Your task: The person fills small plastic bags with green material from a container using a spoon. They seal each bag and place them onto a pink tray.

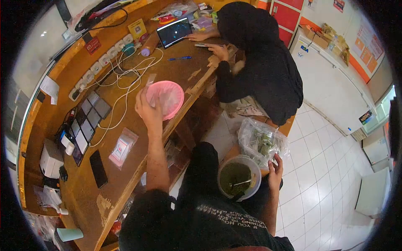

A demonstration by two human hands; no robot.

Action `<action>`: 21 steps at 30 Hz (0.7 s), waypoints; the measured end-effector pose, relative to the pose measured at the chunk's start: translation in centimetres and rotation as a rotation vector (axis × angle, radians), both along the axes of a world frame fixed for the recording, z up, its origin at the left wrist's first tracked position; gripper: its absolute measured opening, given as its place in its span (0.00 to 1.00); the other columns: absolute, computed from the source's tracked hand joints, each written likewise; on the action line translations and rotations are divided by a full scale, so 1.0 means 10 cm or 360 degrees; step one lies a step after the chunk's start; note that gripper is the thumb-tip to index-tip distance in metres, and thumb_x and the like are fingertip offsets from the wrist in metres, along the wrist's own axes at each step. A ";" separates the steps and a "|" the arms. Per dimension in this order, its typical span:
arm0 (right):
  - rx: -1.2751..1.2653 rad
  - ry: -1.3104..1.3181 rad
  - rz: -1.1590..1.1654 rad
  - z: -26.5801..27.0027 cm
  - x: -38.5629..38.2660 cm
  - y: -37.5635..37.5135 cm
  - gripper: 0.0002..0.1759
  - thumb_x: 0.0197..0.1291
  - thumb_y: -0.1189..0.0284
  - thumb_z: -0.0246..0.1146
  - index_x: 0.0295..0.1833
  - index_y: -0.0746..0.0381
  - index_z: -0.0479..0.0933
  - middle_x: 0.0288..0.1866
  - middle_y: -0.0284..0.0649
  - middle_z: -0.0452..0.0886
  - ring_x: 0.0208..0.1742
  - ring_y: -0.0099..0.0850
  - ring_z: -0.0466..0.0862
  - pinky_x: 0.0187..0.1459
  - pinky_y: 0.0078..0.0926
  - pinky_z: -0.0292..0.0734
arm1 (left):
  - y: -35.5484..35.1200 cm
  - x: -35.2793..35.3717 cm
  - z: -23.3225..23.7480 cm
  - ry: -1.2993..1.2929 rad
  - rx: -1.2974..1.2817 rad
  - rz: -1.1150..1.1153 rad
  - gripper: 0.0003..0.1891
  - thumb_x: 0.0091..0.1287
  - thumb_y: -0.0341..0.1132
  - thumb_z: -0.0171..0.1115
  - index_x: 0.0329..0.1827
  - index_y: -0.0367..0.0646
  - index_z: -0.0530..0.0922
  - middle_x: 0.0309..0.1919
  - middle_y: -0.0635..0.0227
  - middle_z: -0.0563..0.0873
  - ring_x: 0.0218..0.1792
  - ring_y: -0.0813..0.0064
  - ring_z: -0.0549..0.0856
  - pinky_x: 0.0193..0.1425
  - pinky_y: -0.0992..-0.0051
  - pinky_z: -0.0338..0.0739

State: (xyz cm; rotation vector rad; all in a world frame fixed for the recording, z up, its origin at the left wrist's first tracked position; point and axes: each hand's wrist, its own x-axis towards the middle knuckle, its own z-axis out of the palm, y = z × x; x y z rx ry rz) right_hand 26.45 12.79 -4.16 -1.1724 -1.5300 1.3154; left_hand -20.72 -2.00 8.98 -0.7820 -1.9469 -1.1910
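On the wooden counter, my left hand (149, 109) reaches over the left rim of a pink basket (175, 100), its fingers apart at some clear plastic inside. My right hand (274, 169) is beside a clear plastic bag (274, 136) that holds green packets; its fingers are bent at the bag's lower edge, and whether they grip it is unclear. Just left of that hand, a clear tub (256, 184) of dark green powder (234, 173) stands by my lap, with a pale utensil in it.
A co-worker in black (268, 67) leans on the counter near a tablet (173, 33). White cables (125, 83), a black phone (98, 168), a pink-and-white packet (123, 147) and several devices lie on the counter. A white freezer (326, 83) stands right.
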 end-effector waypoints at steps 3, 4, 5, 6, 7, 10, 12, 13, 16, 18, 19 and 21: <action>0.0021 -0.0012 0.0010 -0.01 0.00 0.00 0.26 0.69 0.73 0.62 0.71 0.62 0.67 0.68 0.44 0.72 0.63 0.37 0.77 0.64 0.32 0.71 | 0.01 -0.07 -0.13 -0.0102 0.0391 -0.0206 0.20 0.62 0.25 0.68 0.57 0.40 0.76 0.48 0.59 0.83 0.46 0.67 0.84 0.52 0.69 0.78; 0.0060 -0.0010 0.0025 -0.04 0.00 0.00 0.26 0.69 0.73 0.62 0.71 0.62 0.67 0.68 0.44 0.73 0.62 0.36 0.78 0.63 0.32 0.72 | 0.01 -0.08 -0.15 -0.0105 0.0387 -0.0206 0.20 0.62 0.25 0.68 0.57 0.40 0.76 0.48 0.59 0.83 0.46 0.67 0.84 0.52 0.69 0.78; 0.0058 -0.0011 0.0026 -0.06 0.00 0.00 0.26 0.69 0.73 0.62 0.71 0.62 0.67 0.68 0.44 0.73 0.62 0.36 0.78 0.63 0.32 0.72 | 0.02 -0.08 -0.16 -0.0190 0.0507 -0.0227 0.20 0.61 0.24 0.69 0.56 0.39 0.76 0.47 0.60 0.83 0.43 0.70 0.84 0.48 0.72 0.79; 0.0082 -0.0032 0.0045 -0.07 -0.02 -0.01 0.26 0.69 0.72 0.62 0.71 0.61 0.67 0.69 0.44 0.72 0.61 0.37 0.78 0.60 0.33 0.75 | 0.03 -0.06 -0.14 -0.0273 0.0628 -0.0248 0.19 0.61 0.22 0.69 0.55 0.37 0.76 0.45 0.61 0.83 0.39 0.74 0.83 0.44 0.74 0.80; 0.0107 -0.0053 0.0062 -0.07 -0.04 -0.02 0.27 0.69 0.71 0.63 0.71 0.61 0.67 0.69 0.45 0.72 0.61 0.38 0.79 0.56 0.34 0.78 | 0.03 -0.04 -0.12 -0.0271 0.0628 -0.0249 0.19 0.61 0.22 0.69 0.55 0.37 0.76 0.45 0.61 0.83 0.39 0.74 0.83 0.44 0.74 0.80; 0.0167 -0.0143 0.0133 -0.03 -0.11 -0.06 0.27 0.68 0.72 0.63 0.70 0.61 0.67 0.68 0.45 0.73 0.59 0.37 0.79 0.53 0.32 0.80 | 0.06 0.01 -0.05 -0.0390 0.0821 -0.0229 0.17 0.62 0.24 0.69 0.53 0.36 0.76 0.44 0.62 0.83 0.41 0.75 0.83 0.47 0.75 0.79; 0.0151 -0.0142 0.0168 0.06 -0.17 -0.11 0.26 0.67 0.73 0.64 0.69 0.62 0.68 0.66 0.44 0.75 0.59 0.37 0.80 0.52 0.32 0.80 | 0.08 0.01 -0.04 -0.0478 0.1196 -0.0623 0.16 0.64 0.23 0.64 0.55 0.36 0.76 0.43 0.64 0.82 0.44 0.77 0.81 0.45 0.78 0.78; 0.0135 -0.0139 0.0205 0.12 -0.20 -0.14 0.25 0.67 0.73 0.64 0.68 0.62 0.69 0.63 0.44 0.76 0.58 0.36 0.80 0.51 0.31 0.81 | 0.06 0.01 -0.08 -0.0476 0.1196 -0.0622 0.16 0.64 0.23 0.64 0.55 0.36 0.76 0.43 0.64 0.82 0.44 0.77 0.81 0.45 0.78 0.78; 0.0000 -0.0197 0.0423 0.16 -0.21 -0.18 0.24 0.65 0.74 0.65 0.65 0.62 0.72 0.60 0.45 0.78 0.58 0.34 0.80 0.51 0.31 0.80 | -0.03 0.27 -0.15 -0.0938 0.0783 -0.0819 0.15 0.64 0.24 0.59 0.55 0.35 0.76 0.44 0.61 0.83 0.44 0.75 0.82 0.50 0.74 0.79; 0.0134 -0.0236 0.0462 0.33 -0.34 -0.29 0.23 0.63 0.74 0.66 0.64 0.63 0.74 0.56 0.44 0.80 0.56 0.34 0.81 0.52 0.31 0.79 | 0.02 0.81 -0.06 -0.1227 0.0613 -0.1186 0.15 0.62 0.23 0.59 0.53 0.37 0.77 0.45 0.63 0.82 0.47 0.74 0.81 0.53 0.73 0.78; 0.0280 -0.0169 0.0537 0.48 -0.42 -0.36 0.24 0.61 0.74 0.68 0.63 0.64 0.74 0.55 0.44 0.81 0.55 0.34 0.82 0.53 0.31 0.79 | 0.05 1.01 -0.09 -0.1129 0.0412 -0.1371 0.15 0.62 0.21 0.60 0.52 0.39 0.77 0.45 0.66 0.81 0.49 0.73 0.81 0.54 0.74 0.76; 0.0385 0.0162 0.0580 0.72 -0.62 -0.55 0.29 0.57 0.75 0.72 0.64 0.65 0.73 0.55 0.43 0.82 0.54 0.33 0.83 0.55 0.30 0.78 | 0.15 1.40 -0.32 -0.0974 0.0010 -0.1593 0.16 0.61 0.24 0.64 0.53 0.41 0.78 0.45 0.69 0.83 0.43 0.76 0.83 0.49 0.75 0.78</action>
